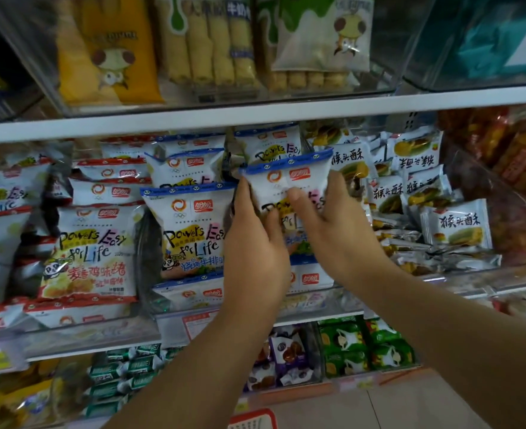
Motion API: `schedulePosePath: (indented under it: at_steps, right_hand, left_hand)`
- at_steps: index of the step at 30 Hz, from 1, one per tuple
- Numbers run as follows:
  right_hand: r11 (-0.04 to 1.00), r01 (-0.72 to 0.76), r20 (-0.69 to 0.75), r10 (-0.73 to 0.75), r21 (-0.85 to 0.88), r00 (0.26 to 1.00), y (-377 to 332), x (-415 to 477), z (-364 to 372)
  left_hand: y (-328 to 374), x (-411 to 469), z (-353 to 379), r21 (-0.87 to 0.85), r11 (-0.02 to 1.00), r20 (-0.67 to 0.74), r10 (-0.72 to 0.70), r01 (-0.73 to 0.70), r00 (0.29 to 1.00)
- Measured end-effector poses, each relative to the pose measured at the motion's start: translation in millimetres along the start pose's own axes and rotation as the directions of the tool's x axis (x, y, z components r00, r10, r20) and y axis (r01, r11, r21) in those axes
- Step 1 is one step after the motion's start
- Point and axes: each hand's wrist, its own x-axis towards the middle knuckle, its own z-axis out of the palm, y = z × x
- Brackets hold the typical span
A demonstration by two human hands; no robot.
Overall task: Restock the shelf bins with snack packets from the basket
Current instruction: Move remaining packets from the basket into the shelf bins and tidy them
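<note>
A white snack packet with a blue top edge (289, 178) is held upright at the middle shelf, in front of a clear bin (311, 300) of like packets. My left hand (257, 239) grips its left side, thumb on the front. My right hand (332, 221) grips its right side, thumb pressed across the printed face. More blue-edged packets (190, 224) stand to the left in the same bin row. A red corner of the basket (254, 419) shows at the bottom edge.
Red-edged packets (91, 252) fill the bin on the left. Small white pastry packets (456, 224) lie in the bin on the right. Egg-roll bags (215, 41) sit on the shelf above, green and purple packs (363, 348) on the shelf below.
</note>
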Motion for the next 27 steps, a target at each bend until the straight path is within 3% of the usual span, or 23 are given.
schedulePosePath:
  at_steps: [3, 7, 12, 15, 19, 22, 27]
  right_hand:
    - [0.918, 0.005, -0.069, -0.035, -0.396, 0.997, 7, 8, 10]
    - [0.885, -0.066, -0.072, 0.037, -0.461, 0.997, 16, 13, 10]
    - [0.827, -0.030, -0.021, 0.022, -0.561, 1.000, 14, 14, 9]
    - [0.842, -0.001, -0.030, -0.018, -0.540, 0.999, 15, 14, 6]
    - [0.922, -0.036, 0.028, 0.051, -0.386, 0.998, 14, 31, -2]
    - [0.967, -0.073, 0.129, 0.107, -0.245, 0.986, 18, 46, -6]
    - [0.959, 0.087, 0.172, -0.041, -0.271, 0.984, 31, 36, -5]
  left_hand:
    - [-3, 5, 3, 0.144, 0.989, 0.025, -0.027, 0.023, 0.999]
    - [-9, 8, 9, 0.243, 0.967, 0.093, -0.097, 0.071, 0.991]
    - [0, 18, 13, 0.189, 0.978, 0.072, -0.104, 0.089, 0.992]
    - [21, 37, 16, 0.123, 0.985, 0.062, -0.130, 0.122, 0.990]
    - [22, 71, 26, 0.025, 0.974, 0.021, -0.226, 0.225, 0.974]
    - [18, 81, 29, 0.049, 0.961, 0.061, -0.277, 0.274, 0.959]
    - [13, 76, 30, 0.082, 0.959, 0.147, -0.282, 0.272, 0.948]
